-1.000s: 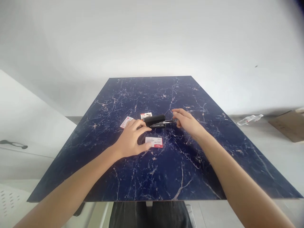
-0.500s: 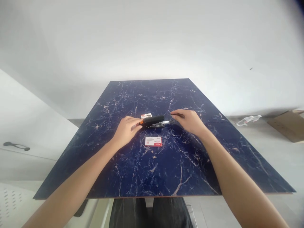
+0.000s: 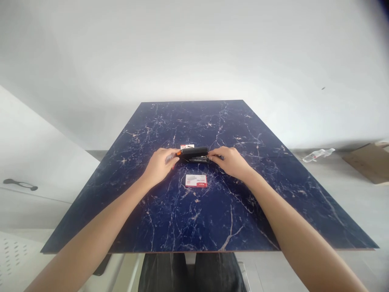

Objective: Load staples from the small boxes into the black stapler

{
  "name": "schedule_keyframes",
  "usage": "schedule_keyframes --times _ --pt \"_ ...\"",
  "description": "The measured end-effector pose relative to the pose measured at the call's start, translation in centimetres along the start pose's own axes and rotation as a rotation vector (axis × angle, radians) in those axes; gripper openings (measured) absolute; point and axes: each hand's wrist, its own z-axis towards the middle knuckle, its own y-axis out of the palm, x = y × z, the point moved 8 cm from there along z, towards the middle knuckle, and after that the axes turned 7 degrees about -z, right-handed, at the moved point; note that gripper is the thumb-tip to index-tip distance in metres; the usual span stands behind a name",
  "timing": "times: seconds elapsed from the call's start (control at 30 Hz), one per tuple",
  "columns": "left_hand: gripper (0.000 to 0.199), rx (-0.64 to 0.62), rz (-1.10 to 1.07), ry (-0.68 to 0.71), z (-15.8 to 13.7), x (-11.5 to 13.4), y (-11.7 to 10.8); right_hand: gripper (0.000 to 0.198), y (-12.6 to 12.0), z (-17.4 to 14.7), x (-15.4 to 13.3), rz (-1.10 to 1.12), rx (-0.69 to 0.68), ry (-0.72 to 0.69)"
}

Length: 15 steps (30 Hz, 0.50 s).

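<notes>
A black stapler (image 3: 194,153) with an orange patch at its left end lies crosswise over the marbled table. My left hand (image 3: 161,163) grips that left end between thumb and fingers. At the opposite end, my right hand (image 3: 229,160) is closed, its thumb and fingertips pinching the tip of the stapler's metal staple tray. Just in front of the stapler lies a small red and white staple box (image 3: 196,181). A second red and white box (image 3: 187,146) shows behind it, partly covered by the stapler.
The dark blue marbled table (image 3: 194,219) reaches back to a white wall. On the floor to the right are a clear plastic bottle (image 3: 318,155) and a cardboard box (image 3: 367,161). A white cabinet with a dark handle (image 3: 20,185) stands at left.
My right hand has moved left to the stapler's end. The metal tray that stuck out on the right has slid into the stapler. My left hand keeps its grip.
</notes>
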Motion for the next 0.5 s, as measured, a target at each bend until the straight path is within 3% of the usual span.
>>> schedule_keyframes --times 0.3,0.5 --pt "0.031 -0.024 0.016 -0.021 0.0 0.4 -0.1 0.024 -0.1 -0.1 -0.6 0.009 0.002 -0.05" --pt "0.032 -0.033 0.014 -0.02 0.0 0.4 -0.1 0.017 -1.1 -0.2 -0.6 -0.011 -0.014 0.048"
